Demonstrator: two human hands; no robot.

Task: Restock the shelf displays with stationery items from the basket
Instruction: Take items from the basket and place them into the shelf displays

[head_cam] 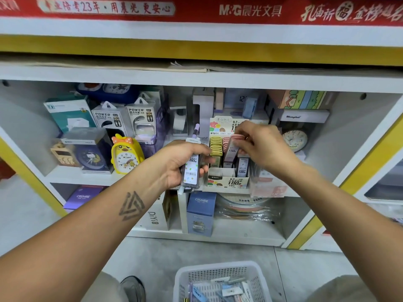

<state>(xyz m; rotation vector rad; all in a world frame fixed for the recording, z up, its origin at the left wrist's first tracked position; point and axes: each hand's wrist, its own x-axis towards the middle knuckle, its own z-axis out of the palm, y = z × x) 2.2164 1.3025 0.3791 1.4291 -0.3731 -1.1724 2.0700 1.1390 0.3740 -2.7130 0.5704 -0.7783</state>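
A cardboard display box point(226, 182) of pencil-lead cases stands on the middle shelf, with yellow cases point(216, 144) at its left and pink ones beside them. My right hand point(259, 144) pinches a pink lead case point(232, 149) tilted at the top of that box. My left hand point(183, 162) grips a stack of dark lead cases point(191, 171) just left of the box, with a purple pen point(196, 129) sticking up above them. The white basket point(220, 273) sits on the floor below, holding several stationery packs.
A yellow duck alarm clock point(126, 153), power bank boxes point(122, 118) and a blue clock stand left on the shelf. A round clock point(295, 140) sits at right. Blue CRUHRE boxes point(200, 212) fill the lower shelf. My knees show at the bottom corners.
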